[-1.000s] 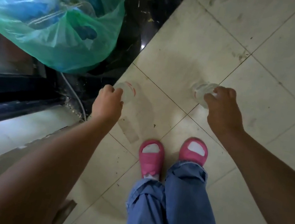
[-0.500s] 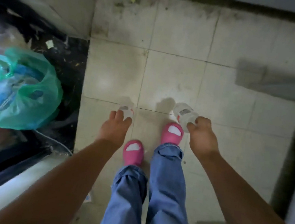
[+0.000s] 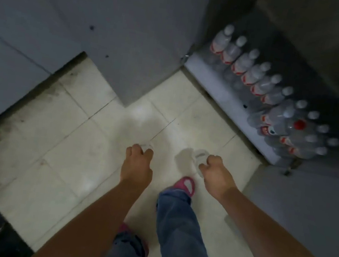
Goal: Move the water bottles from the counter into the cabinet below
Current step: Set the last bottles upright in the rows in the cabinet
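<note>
Gone from view since half a second ago is the green plastic bag at the left; now the open cabinet (image 3: 225, 79) fills the upper right of the frame, its grey door (image 3: 133, 36) swung out across the upper middle. Both my hands hang lower centre as before, each curled round a clear water bottle. My left hand (image 3: 137, 167) grips the left bottle (image 3: 147, 146), of which only a sliver shows above my fingers. My right hand (image 3: 215, 177) grips the right bottle (image 3: 200, 157), seen end-on just left of my knuckles. Both bottles hang over the pale tiled floor (image 3: 63, 146), well apart from the cabinet. Inside it, a row of stored bottles (image 3: 258, 77) with white caps and red labels runs diagonally, one red-capped bottle (image 3: 299, 125) among the lower ones. My pink slipper (image 3: 185, 185) has stepped forward between my hands.
</note>
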The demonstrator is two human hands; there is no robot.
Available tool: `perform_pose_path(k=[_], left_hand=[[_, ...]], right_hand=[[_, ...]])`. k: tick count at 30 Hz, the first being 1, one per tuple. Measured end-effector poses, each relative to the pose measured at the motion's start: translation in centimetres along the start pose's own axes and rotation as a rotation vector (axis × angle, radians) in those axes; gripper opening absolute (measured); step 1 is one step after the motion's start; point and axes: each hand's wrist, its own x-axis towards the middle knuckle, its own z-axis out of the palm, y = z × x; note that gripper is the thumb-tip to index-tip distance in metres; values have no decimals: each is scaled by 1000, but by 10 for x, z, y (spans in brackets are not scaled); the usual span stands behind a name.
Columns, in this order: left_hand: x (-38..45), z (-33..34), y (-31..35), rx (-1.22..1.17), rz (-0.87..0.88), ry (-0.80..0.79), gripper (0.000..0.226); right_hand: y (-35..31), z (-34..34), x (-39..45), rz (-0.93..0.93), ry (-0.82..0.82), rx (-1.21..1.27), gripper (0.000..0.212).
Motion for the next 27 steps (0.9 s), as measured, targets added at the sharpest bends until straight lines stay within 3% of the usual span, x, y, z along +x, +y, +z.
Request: perform_pose_path(k=[2, 5, 11, 18, 22, 27], left_hand=[[19, 1, 37, 42, 36, -102, 43], [63, 1, 105, 22, 232, -69, 41], [162, 29, 191, 165, 513, -64, 35], [279, 64, 253, 266, 748, -60, 33], [316, 83, 279, 327, 869, 33, 36], [342, 94, 295, 363, 901, 106, 38]], right_hand=[[35, -27, 7, 85, 21, 80, 29], [83, -51, 22, 111, 60, 62, 34], [145, -73, 84, 164, 335, 68, 34], [206, -72, 173, 212, 485, 63, 37], [233, -81, 207, 199, 557, -18, 35], [246, -83, 232, 169, 552, -70, 35]])
